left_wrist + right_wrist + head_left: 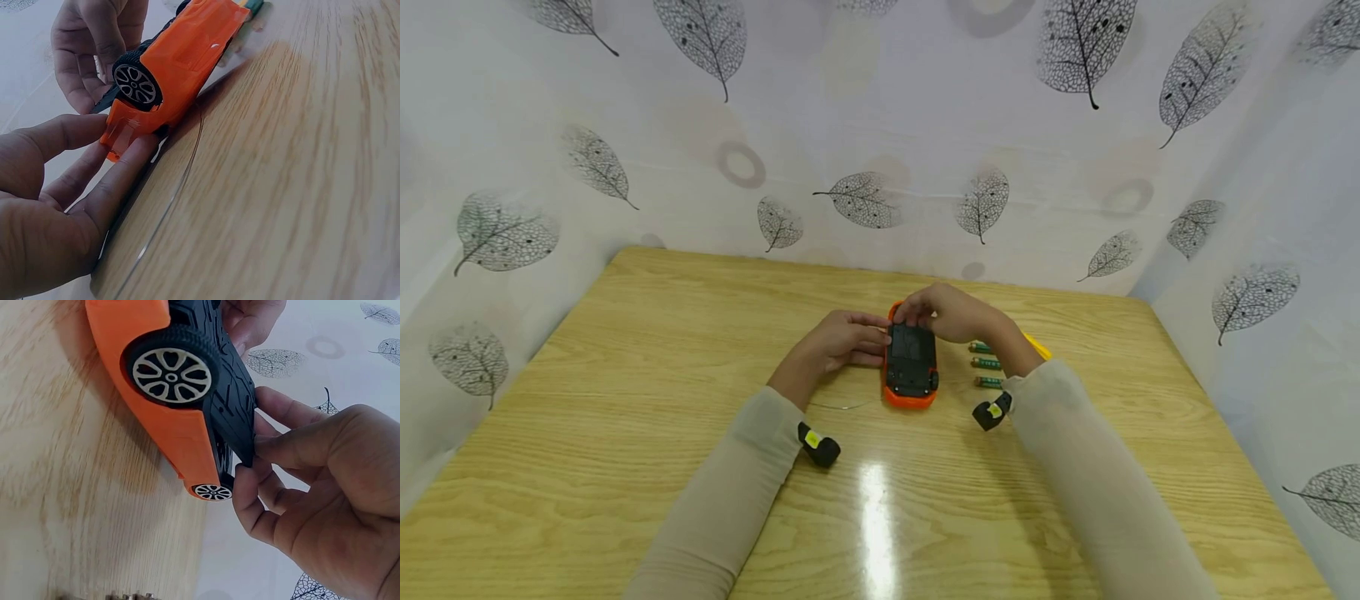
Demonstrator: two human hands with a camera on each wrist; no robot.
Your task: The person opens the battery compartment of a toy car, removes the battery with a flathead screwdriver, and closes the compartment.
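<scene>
An orange toy car (910, 401) lies upside down on the wooden table, its black underside facing up. My left hand (838, 340) holds the car's left side, its fingertips against the orange body in the left wrist view. At the far end of the underside, my right hand (953, 313) pinches the corner of a flat black panel (234, 422) between thumb and fingers. That panel's corner stands tilted up from the car in the right wrist view. Silver-spoked wheels (172, 376) show along the car's side. What lies beneath the panel is mostly hidden.
Green batteries (986, 363) lie in a column right of the car, partly behind my right forearm. A yellow object (1037, 347), mostly covered by that arm, lies beyond them. A thin shiny strand (844, 407) lies left of the car. Leaf-patterned cloth (880, 125) hangs behind the table.
</scene>
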